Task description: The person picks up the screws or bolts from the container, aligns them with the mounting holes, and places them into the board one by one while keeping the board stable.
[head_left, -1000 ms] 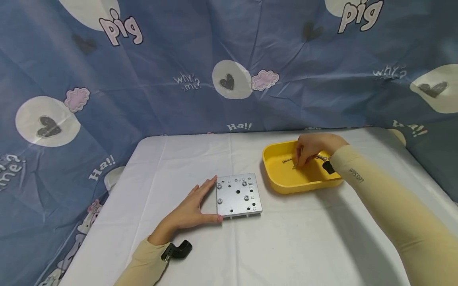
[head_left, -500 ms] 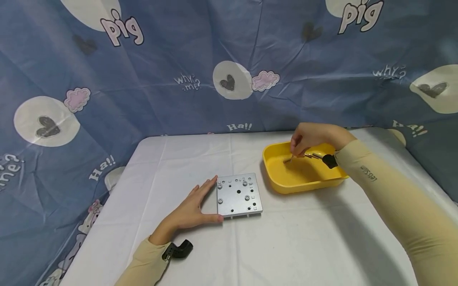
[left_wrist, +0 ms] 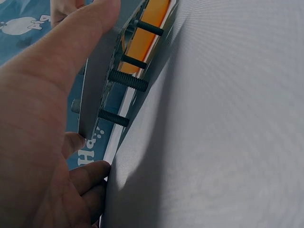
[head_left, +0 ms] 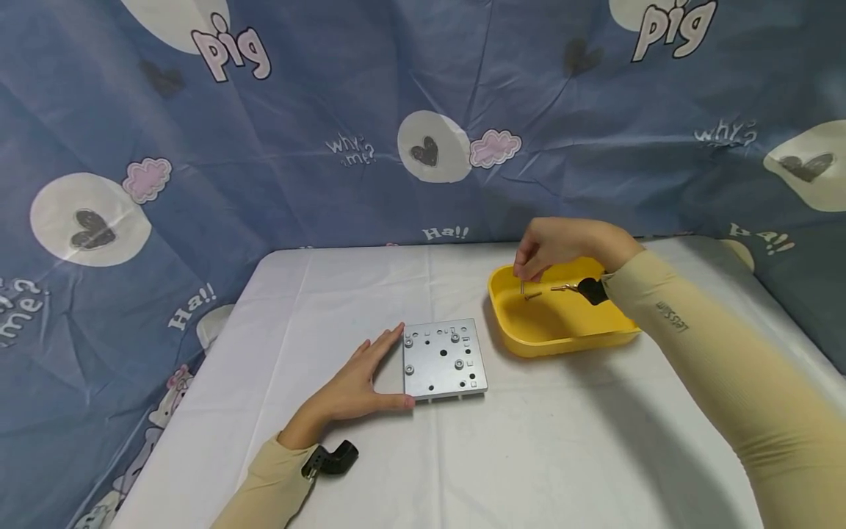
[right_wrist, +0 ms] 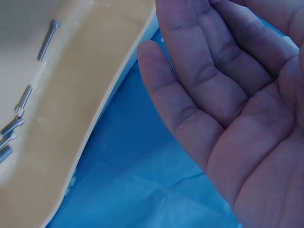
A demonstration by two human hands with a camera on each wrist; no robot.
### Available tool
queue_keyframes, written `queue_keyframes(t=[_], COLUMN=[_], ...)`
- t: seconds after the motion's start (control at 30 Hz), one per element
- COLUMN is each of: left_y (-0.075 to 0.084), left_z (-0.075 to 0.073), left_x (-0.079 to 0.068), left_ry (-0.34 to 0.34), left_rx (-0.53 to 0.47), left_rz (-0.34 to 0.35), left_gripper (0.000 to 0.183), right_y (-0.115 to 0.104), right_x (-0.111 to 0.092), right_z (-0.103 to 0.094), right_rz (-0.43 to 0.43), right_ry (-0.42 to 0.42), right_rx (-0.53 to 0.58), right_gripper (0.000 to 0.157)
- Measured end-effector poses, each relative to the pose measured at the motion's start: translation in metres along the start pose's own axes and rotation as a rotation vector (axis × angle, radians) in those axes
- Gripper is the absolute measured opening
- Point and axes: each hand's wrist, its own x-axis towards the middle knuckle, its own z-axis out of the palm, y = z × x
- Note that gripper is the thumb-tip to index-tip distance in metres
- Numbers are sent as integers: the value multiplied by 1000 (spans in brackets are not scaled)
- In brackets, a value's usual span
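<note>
On the white table (head_left: 529, 448), left of the yellow tray (head_left: 568, 343), lies the metal plate (head_left: 432, 365). Your left hand (head_left: 353, 393) is beside its left edge, fingers spread and not clenched: the thumb touches the near left corner, and the forefinger reaches the far left corner. Four screw heads (head_left: 459, 364) sit on the top, and in the left wrist view screw shafts (left_wrist: 128, 80) come out below. Several holes (head_left: 443, 353) show no screw.

Over the far left part of the tray, your right hand (head_left: 558, 241) pinches one thin screw (head_left: 522, 287), which hangs nearly upright from the fingertips. The right wrist view does not show this grip. Under and beside it, some loose screws (right_wrist: 49, 40) lie in the tray.

It seems to me that the step in hand is taking a screw out of the tray. Next, I think, the move calls for lifting it clear of the rim and carrying it left and nearer, upright, toward a bare hole, while your left hand steadies the plate.
</note>
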Motion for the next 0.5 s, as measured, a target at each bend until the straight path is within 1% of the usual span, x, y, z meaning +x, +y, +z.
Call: queue_keyframes(t=[0.17, 0.33, 0.5], left_y=[0, 0, -1], left_z=[0, 0, 0], left_x=[0, -1, -1], left_ry=[0, -1, -3], left_rx=[5, 0, 11], left_rz=[6, 3, 33], left_gripper=[128, 128, 127], right_y=[-10, -19, -27], right_x=[6, 13, 23], right_z=[3, 6, 11], right_rz=[3, -13, -27], right_ry=[-3, -5, -19], right_rx=[3, 2, -2], right_gripper=[19, 17, 14])
